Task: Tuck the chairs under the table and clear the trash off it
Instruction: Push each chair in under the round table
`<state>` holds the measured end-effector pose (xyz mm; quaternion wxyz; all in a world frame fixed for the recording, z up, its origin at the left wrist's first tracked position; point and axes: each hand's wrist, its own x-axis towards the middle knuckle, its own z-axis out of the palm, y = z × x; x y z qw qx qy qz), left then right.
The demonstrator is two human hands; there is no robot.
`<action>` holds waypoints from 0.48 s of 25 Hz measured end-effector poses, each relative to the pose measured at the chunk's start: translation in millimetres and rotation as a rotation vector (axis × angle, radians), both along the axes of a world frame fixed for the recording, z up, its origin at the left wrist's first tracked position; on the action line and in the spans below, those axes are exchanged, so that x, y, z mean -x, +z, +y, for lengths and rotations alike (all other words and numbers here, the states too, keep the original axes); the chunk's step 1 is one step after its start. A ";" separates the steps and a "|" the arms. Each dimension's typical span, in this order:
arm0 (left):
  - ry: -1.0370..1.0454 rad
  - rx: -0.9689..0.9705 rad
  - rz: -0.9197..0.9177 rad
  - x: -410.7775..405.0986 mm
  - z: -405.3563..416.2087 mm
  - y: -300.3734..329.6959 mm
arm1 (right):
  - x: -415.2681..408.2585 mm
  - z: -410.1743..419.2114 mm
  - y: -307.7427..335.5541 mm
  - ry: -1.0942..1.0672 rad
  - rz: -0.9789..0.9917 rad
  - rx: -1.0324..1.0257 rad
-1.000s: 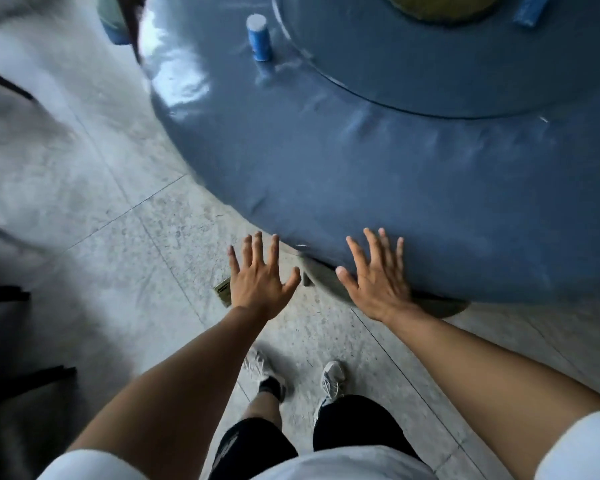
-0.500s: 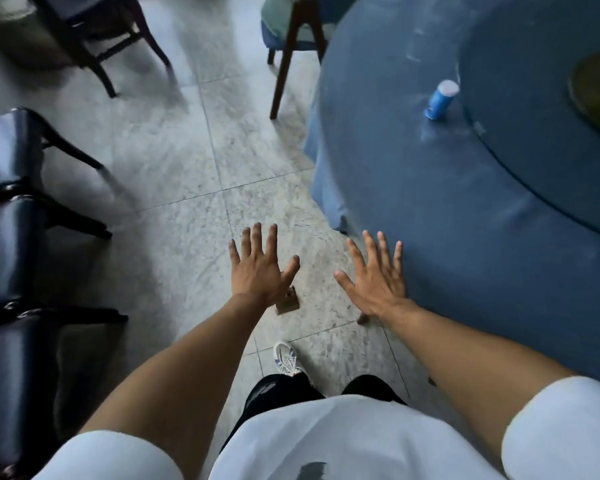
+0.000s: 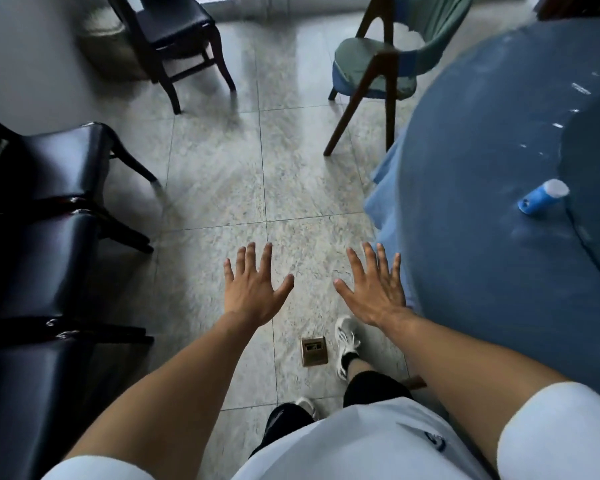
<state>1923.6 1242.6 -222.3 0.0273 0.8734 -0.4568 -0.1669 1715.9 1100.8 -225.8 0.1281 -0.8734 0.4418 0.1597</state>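
Note:
A round table (image 3: 482, 258) under a blue cloth fills the right side. On it a blue paper cup (image 3: 541, 196) with a white rim stands near the edge of the inner turntable. A green-cushioned wooden chair (image 3: 378, 69) stands pulled out from the table at the upper middle, its seat clear of the cloth. My left hand (image 3: 253, 289) and my right hand (image 3: 374, 289) are held out over the floor, palms down, fingers spread, holding nothing. The right hand is just beside the table's edge.
Black padded chairs (image 3: 49, 216) line the left wall in a row. Another black chair (image 3: 174, 32) stands at the upper left. A small brass floor socket (image 3: 314, 350) lies by my feet. Tiled floor (image 3: 257, 174) stretches between table and chairs.
My view has swung left along the table's rim, bringing the green chair and the black chairs into sight. Both hands stayed spread and empty and have come off the tablecloth's edge.

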 end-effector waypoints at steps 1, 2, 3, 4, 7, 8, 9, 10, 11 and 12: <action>0.006 -0.004 0.001 -10.5 -15.8 -1.0 | -12.9 -17.7 -1.7 0.003 -0.001 -0.009; 0.010 -0.012 0.000 -21.8 -33.8 -1.5 | -26.6 -37.6 -3.8 0.008 -0.001 -0.018; 0.014 -0.020 -0.006 -33.6 -53.3 -1.6 | -40.5 -59.1 -6.7 0.013 -0.007 -0.024; 0.023 -0.021 -0.014 -45.7 -74.9 -1.2 | -54.6 -82.6 -10.0 0.015 -0.019 -0.026; 0.056 -0.028 -0.033 -79.0 -140.1 2.9 | -92.7 -151.3 -12.2 0.018 -0.039 -0.043; 0.067 -0.033 -0.036 -89.6 -163.8 5.1 | -104.5 -175.9 -9.9 0.020 -0.049 -0.056; 0.079 -0.039 -0.038 -99.1 -185.6 8.6 | -115.0 -199.1 -6.8 0.029 -0.057 -0.065; 0.092 -0.039 -0.041 -108.5 -207.2 12.6 | -125.8 -223.1 -3.8 0.041 -0.069 -0.064; 0.106 -0.040 -0.044 -119.2 -230.9 16.9 | -138.0 -249.7 -1.0 0.053 -0.073 -0.059; 0.118 -0.035 -0.044 -130.2 -253.5 19.9 | -150.4 -275.2 0.8 0.061 -0.073 -0.052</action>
